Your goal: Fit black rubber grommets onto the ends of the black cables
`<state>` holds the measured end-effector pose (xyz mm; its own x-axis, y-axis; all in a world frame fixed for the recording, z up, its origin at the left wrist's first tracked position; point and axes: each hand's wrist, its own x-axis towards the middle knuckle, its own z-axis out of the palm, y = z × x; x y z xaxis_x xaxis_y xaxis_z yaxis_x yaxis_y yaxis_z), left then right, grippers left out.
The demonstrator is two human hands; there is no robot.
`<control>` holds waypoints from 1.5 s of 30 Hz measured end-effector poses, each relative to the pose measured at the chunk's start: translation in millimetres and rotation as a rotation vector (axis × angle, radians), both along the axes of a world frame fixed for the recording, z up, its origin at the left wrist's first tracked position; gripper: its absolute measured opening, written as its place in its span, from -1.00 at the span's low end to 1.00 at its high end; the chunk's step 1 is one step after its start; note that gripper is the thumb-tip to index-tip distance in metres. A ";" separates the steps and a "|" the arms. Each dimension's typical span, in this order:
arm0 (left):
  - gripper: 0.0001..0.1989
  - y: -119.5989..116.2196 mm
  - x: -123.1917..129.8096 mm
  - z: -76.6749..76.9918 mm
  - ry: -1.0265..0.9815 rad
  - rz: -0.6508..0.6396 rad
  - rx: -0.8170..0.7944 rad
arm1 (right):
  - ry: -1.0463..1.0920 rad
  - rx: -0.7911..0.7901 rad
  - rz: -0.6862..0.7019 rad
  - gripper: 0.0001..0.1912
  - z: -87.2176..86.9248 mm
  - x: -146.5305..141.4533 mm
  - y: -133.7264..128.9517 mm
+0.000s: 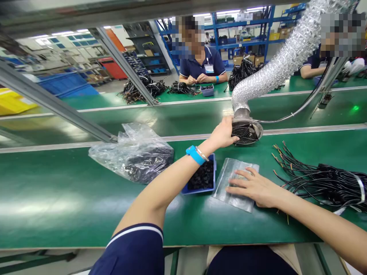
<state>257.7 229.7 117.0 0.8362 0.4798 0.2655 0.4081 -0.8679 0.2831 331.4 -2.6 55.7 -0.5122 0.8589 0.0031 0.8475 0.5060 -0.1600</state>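
While a blue bin [200, 191] of small black parts [202, 177] is standing on the green bench [71, 198], the left hand [224, 131] is reaching over its far edge and gripping a round fan [247, 131], which is hanging beyond the bin and to its right. The left fingers are closing around the fan's rim, the thumb lying by the grille; the other fingertips are partly hidden, so I cannot tell how far they are wrapping round. A crinkled foil duct [268, 76] is rising from the fan, and a blue wristband [196, 154] is crossing above the bin. The right hand [258, 188] is resting, palm down, on a flat clear bag [229, 171] just to the bin's right; its fingers are spreading wide and holding nothing between them. To the left of the bin, a large clear bag [143, 156] is lying crumpled around dark contents. Well to the bin's right, a bundle of black cables [329, 183] is lying with its coloured wire ends pointing toward the bin. Far beyond the bin, a co-worker [202, 63] in navy is sitting with both hands near each other.
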 end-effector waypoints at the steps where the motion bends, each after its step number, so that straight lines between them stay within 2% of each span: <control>1: -0.09 0.0 1.5 2.1 0.011 -0.004 -0.033 | -0.002 0.002 0.006 -0.29 0.4 -2.3 4.7; 6: -0.23 0.1 0.5 5.7 0.063 0.069 -0.048 | -0.043 0.086 0.022 -0.50 0.9 -7.2 17.2; 10: -0.23 1.1 3.0 4.9 0.077 0.105 -0.009 | -0.051 0.145 0.129 -0.66 0.0 -15.5 21.9; 12: -0.17 -6.5 -3.4 6.5 0.055 0.120 0.077 | -0.067 0.160 0.160 -0.75 -1.1 -21.0 23.2; 15: -0.19 -37.8 -32.0 9.1 -0.010 0.055 0.261 | -0.076 0.205 0.164 -0.80 -4.9 -26.8 23.1; 18: -0.47 -88.1 -77.1 6.8 -0.034 -0.116 0.284 | -0.047 0.248 0.176 -0.80 -10.5 -29.7 22.4; 20: -0.49 -123.4 -107.7 1.8 -0.022 -0.180 0.208 | -0.037 0.266 0.186 -0.81 -13.1 -30.8 22.2; 22: -0.42 -153.6 -133.7 -5.2 -0.009 -0.191 0.088 | -0.047 0.275 0.202 -0.81 -12.9 -30.8 21.6; 26: -0.26 -190.4 -165.9 -27.4 0.071 -0.155 -0.212 | -0.046 0.265 0.214 -0.77 -5.4 -25.0 17.0; 30: -0.22 -202.4 -175.9 -62.1 0.106 -0.039 -0.451 | -0.043 0.244 0.191 -0.76 0.0 -20.1 12.0; 34: -0.17 -207.4 -173.6 -89.7 0.024 0.048 -0.471 | -0.098 0.215 0.236 -0.73 -1.6 -26.6 15.0; 37: -0.15 -210.2 -170.9 -97.7 -0.011 0.074 -0.422 | -0.129 0.181 0.248 -0.72 1.0 -30.1 21.3; 40: -0.18 -210.3 -167.5 -99.9 -0.008 0.069 -0.303 | -0.116 0.190 0.251 -0.77 13.4 -20.4 20.1; 42: -0.24 -208.6 -163.4 -100.4 0.019 0.047 -0.200 | -0.080 0.286 0.203 -0.83 24.0 -5.7 8.2; 45: -0.32 -203.9 -155.1 -100.3 0.064 0.040 -0.092 | -0.046 0.436 0.025 -0.87 31.8 20.4 -28.4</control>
<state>102.7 25.9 16.8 0.8299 0.5327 0.1657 0.4613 -0.8223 0.3333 351.8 -31.0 87.5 -0.5411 0.7695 0.3391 0.8353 0.5385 0.1109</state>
